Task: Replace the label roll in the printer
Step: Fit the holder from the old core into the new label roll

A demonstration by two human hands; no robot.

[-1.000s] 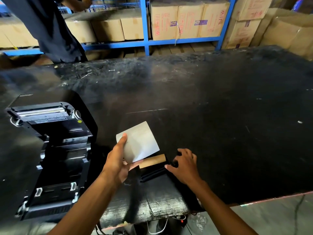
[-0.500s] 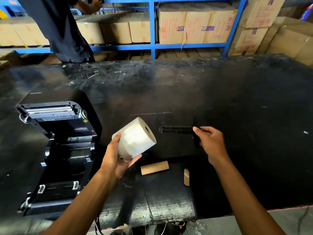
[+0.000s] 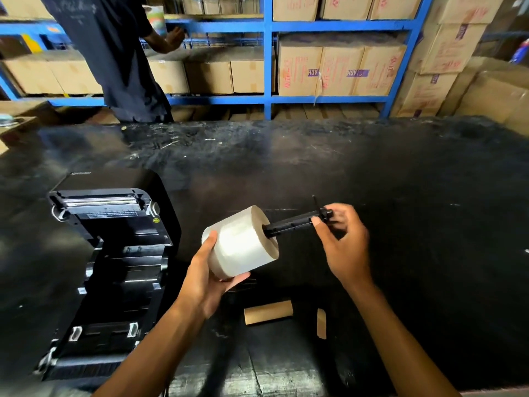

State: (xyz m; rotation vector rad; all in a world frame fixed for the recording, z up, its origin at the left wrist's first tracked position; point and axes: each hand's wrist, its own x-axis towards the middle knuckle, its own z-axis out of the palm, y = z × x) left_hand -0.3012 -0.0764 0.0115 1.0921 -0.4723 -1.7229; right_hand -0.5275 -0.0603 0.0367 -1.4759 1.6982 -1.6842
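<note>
Holding one label roll (image 3: 242, 242), one spindle (image 3: 294, 222).

Single head-worn wide-angle view, looking forward and steeply down from above the near edge of the black table (image 3: 372, 173). Both forearms enter from the bottom of frame; left hand (image 3: 206, 276) and right hand (image 3: 340, 239) sit close, near centre. Open printer (image 3: 114, 253) fills the lower left, by the table's near-left corner. Beyond the far edge, blue shelving (image 3: 267, 61) with cartons faces the camera, edges bowed by the lens. No second view to overlap.
</note>
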